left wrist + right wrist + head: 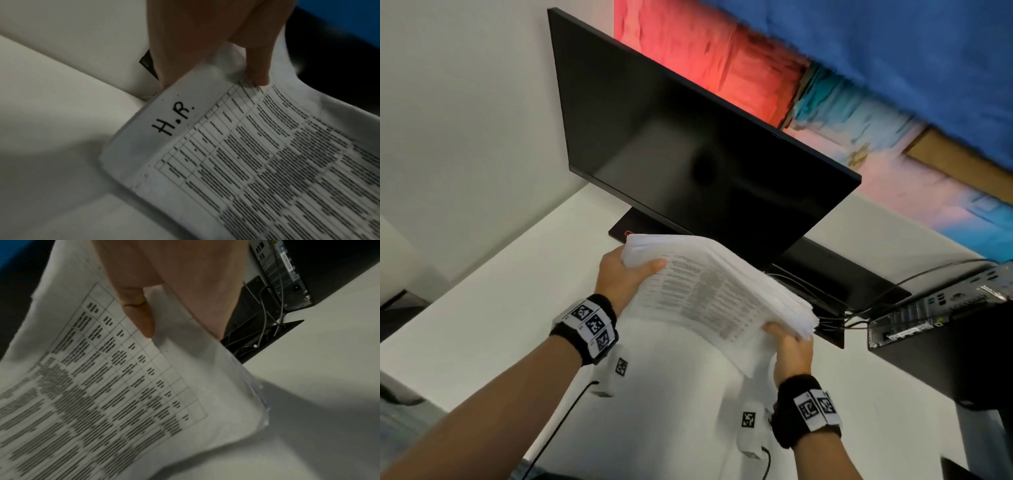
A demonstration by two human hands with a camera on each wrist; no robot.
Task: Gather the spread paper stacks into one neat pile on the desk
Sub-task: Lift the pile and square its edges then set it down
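Note:
A thick stack of printed paper (717,289) hangs in the air above the white desk (482,329), held at both ends. My left hand (625,274) grips its far left corner, thumb on top. My right hand (789,342) grips the right edge, fingers underneath. The top sheet (257,162) carries a printed table and a handwritten "H.R." near my left thumb (258,71). In the right wrist view my thumb (139,318) presses on the same sheet (123,394). The stack sags in the middle. No other paper lies in view on the desk.
A black monitor (688,144) stands just behind the stack on its base (859,284). A small computer box (935,311) with cables sits at the right, beside a dark cable opening (265,335). A colourful picture hangs on the wall behind.

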